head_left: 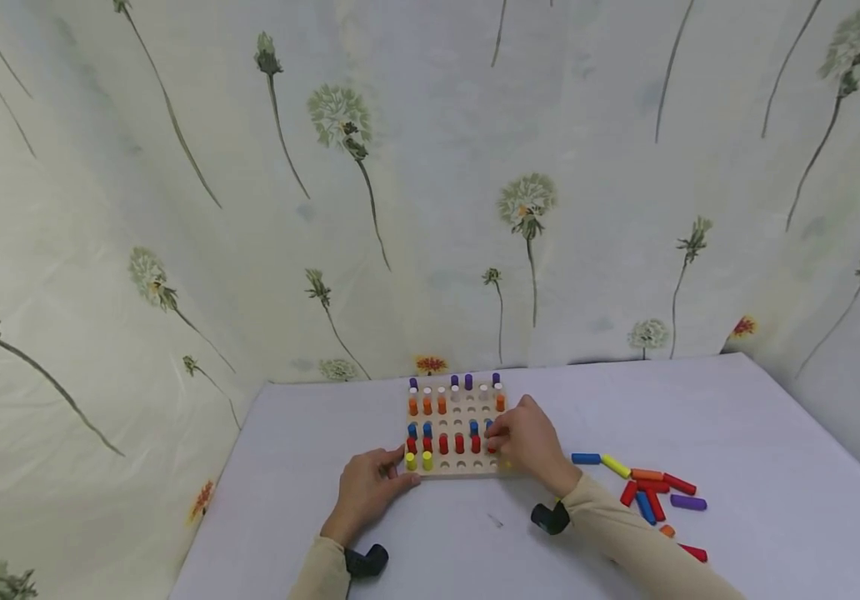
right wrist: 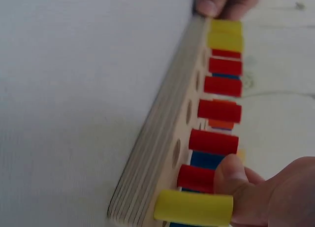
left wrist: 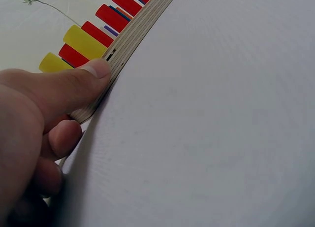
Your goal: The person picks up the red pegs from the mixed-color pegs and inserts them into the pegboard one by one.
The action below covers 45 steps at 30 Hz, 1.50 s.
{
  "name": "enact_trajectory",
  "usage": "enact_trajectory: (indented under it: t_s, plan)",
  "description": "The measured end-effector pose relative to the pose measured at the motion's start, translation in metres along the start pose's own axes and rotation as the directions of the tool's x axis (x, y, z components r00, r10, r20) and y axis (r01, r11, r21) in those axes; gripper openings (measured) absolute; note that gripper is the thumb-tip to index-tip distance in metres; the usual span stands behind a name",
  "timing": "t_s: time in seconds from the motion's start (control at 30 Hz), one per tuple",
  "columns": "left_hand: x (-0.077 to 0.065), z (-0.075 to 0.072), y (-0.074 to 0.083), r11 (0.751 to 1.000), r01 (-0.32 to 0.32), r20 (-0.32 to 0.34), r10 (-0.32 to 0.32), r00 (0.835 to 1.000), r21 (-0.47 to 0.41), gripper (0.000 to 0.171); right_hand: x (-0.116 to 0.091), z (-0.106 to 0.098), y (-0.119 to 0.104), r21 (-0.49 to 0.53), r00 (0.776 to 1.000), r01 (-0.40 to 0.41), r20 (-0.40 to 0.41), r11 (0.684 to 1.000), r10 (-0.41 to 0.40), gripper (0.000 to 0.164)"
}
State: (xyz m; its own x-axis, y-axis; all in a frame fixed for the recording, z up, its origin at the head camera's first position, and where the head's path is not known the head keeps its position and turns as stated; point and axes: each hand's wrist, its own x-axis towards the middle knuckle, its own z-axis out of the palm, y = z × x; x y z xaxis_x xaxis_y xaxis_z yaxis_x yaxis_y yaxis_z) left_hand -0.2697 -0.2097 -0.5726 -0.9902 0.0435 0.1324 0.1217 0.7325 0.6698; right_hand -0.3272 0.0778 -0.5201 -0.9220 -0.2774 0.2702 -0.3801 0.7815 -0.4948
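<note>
My left hand (head_left: 368, 487) is clamped on the board (right wrist: 155, 133) at its 8 o'clock corner, thumb on the near edge; my right hand (head_left: 531, 442) is over the board's 4 o'clock end, fingers bent, its thumb against the top of a red peg (right wrist: 195, 178); whether I pinch that peg, I cannot tell; the board sits on the white table (head_left: 460, 542) between my hands, with pegs standing in rows: purple (head_left: 468, 382) at 12 o'clock, then white (head_left: 427, 392), orange (head_left: 427, 406), blue (head_left: 412, 431) and red; along the 6 o'clock edge stand two yellow pegs (head_left: 427, 461) near my left thumb and one yellow peg (right wrist: 194, 207) just beside my right thumb, with bare holes between; loose pegs (head_left: 652, 486) of mixed colours lie on the table toward 4 o'clock, well apart from the board; a flowered cloth (head_left: 430, 167) hangs beyond at 12 o'clock.
</note>
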Motion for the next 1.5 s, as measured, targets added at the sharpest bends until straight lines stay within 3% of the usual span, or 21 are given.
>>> enact_trajectory:
  t_s: [0.2, 0.5, 0.7, 0.8, 0.9, 1.17, 1.37, 1.5]
  plan:
    - [0.001, 0.001, 0.000, 1.000, 0.016, 0.004, -0.016, 1.000, -0.005, 0.058, 0.001, 0.000, -0.011, -0.093, 1.000, 0.007, -0.014, 0.996, -0.008, 0.009]
    - [0.000, 0.000, 0.000, 1.000, -0.002, 0.004, 0.002, 1.000, -0.007, 0.058, 0.004, -0.003, -0.028, -0.215, 0.997, -0.062, 0.040, 0.975, 0.072, 0.008]
    - [0.000, 0.001, 0.000, 0.999, -0.032, -0.008, 0.032, 0.999, -0.012, 0.056, 0.001, 0.004, -0.035, -0.388, 1.000, 0.016, 0.010, 0.922, -0.014, 0.019]
    - [0.000, 0.003, -0.001, 0.999, -0.043, -0.015, 0.043, 0.999, -0.007, 0.057, -0.001, 0.006, -0.032, -0.387, 1.000, 0.027, 0.001, 0.922, -0.028, 0.016]
    - [0.000, 0.003, -0.003, 0.999, -0.046, -0.019, 0.046, 0.999, 0.003, 0.057, -0.002, 0.002, -0.028, -0.318, 1.000, 0.029, 0.017, 0.948, -0.025, 0.008]
    - [-0.001, 0.003, -0.003, 1.000, -0.014, -0.003, 0.014, 1.000, -0.011, 0.057, -0.010, -0.036, -0.019, -0.158, 0.996, 0.037, 0.090, 0.987, -0.023, 0.004]
    - [-0.003, 0.003, -0.002, 1.000, -0.012, -0.011, 0.011, 1.000, -0.003, 0.057, -0.026, -0.084, 0.011, -0.182, 0.983, 0.064, 0.182, 0.981, -0.031, 0.009]
    - [-0.002, 0.002, -0.002, 1.000, -0.019, -0.008, 0.019, 1.000, -0.002, 0.057, -0.044, -0.111, 0.040, -0.224, 0.968, 0.028, 0.250, 0.974, 0.029, 0.007]
